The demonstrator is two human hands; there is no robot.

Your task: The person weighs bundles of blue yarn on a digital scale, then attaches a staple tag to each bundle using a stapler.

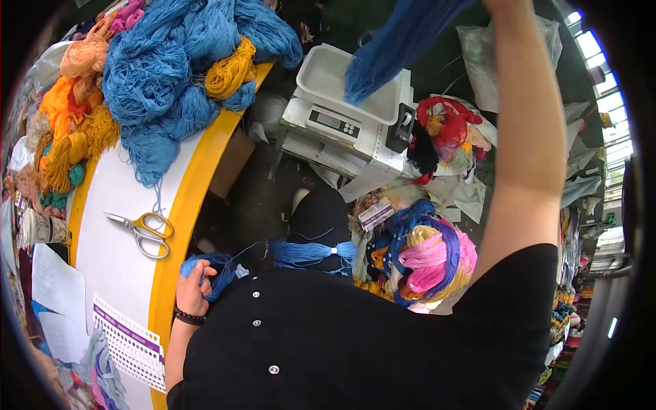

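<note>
My left hand (193, 285), wearing a dark bead bracelet, is closed on a bunch of blue yarn (217, 275) at the table's edge. A strand runs from it toward a tied blue yarn bundle (307, 253) with a white band, lying on my lap. My right arm reaches up and forward; only the edge of my right hand (504, 4) shows at the top, its fingers cut off. From beside it a long skein of darker blue yarn (406, 44) hangs, its lower end over the tray of a digital scale (335, 121). Yellow-handled scissors (152, 229) lie on the table.
A white table (109, 195) with a yellow edge bears a big blue yarn heap (154, 72), orange and mustard skeins (68, 154) and a printed card (126, 342). Multicoloured yarn (437, 260) sits right of my lap. Red yarn (447, 123) and clear plastic bags (478, 68) lie beyond.
</note>
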